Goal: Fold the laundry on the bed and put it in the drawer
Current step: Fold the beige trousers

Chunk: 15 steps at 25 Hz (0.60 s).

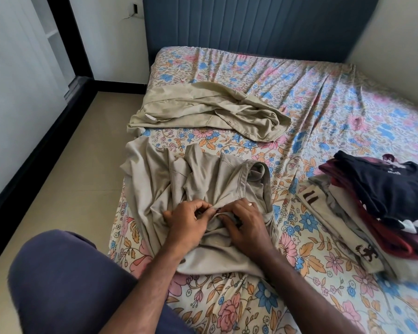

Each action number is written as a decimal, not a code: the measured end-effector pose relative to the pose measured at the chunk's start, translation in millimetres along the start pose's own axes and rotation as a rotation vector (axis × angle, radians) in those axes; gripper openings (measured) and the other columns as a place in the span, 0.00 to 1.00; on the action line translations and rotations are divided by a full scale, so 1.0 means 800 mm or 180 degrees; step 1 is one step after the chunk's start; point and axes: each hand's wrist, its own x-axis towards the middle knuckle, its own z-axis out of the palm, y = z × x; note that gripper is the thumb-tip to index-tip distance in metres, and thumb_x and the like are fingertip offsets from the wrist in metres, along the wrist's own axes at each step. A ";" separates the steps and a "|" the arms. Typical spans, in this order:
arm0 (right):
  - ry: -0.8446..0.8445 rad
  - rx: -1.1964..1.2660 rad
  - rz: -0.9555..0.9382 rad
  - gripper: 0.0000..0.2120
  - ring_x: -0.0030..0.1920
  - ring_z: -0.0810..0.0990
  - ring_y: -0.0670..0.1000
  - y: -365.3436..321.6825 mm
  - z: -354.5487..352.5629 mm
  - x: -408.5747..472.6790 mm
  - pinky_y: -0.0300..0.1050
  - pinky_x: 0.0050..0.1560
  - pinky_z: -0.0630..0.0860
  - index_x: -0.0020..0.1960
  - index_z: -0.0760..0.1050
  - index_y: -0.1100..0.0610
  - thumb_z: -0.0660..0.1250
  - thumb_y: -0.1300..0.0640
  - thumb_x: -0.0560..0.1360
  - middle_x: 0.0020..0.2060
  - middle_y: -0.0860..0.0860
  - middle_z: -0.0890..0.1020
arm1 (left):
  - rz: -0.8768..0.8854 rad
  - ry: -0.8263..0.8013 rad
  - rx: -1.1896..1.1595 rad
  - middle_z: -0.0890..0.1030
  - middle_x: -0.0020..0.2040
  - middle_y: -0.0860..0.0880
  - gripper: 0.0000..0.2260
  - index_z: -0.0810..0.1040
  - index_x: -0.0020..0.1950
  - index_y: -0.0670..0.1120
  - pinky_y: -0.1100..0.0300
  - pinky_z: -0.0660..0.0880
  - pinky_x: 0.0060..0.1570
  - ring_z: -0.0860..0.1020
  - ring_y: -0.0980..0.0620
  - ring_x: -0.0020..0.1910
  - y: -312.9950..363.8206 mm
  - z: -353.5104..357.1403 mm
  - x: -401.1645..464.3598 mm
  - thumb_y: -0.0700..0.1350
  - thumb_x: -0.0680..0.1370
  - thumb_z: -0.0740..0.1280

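Observation:
A crumpled beige garment lies on the near left part of the bed, which has a floral sheet. My left hand and my right hand meet at its middle, and both pinch a small fold of the cloth around a dark spot, perhaps a button. Beyond it, a second beige garment is spread loosely near the bed's left edge. At the right sits a stack of folded clothes with a navy piece on top. No drawer is in view.
A blue padded headboard stands at the far end of the bed. Tan floor runs along the bed's left side, bounded by a dark-framed window wall. My knee in purple trousers is at the lower left.

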 end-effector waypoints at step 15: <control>-0.0013 0.0713 0.0699 0.03 0.44 0.83 0.41 0.001 -0.003 0.012 0.47 0.48 0.80 0.49 0.84 0.52 0.72 0.55 0.76 0.41 0.38 0.84 | 0.0391 0.0217 0.0162 0.78 0.52 0.69 0.13 0.75 0.57 0.62 0.38 0.75 0.57 0.80 0.55 0.51 0.007 0.006 -0.010 0.61 0.74 0.61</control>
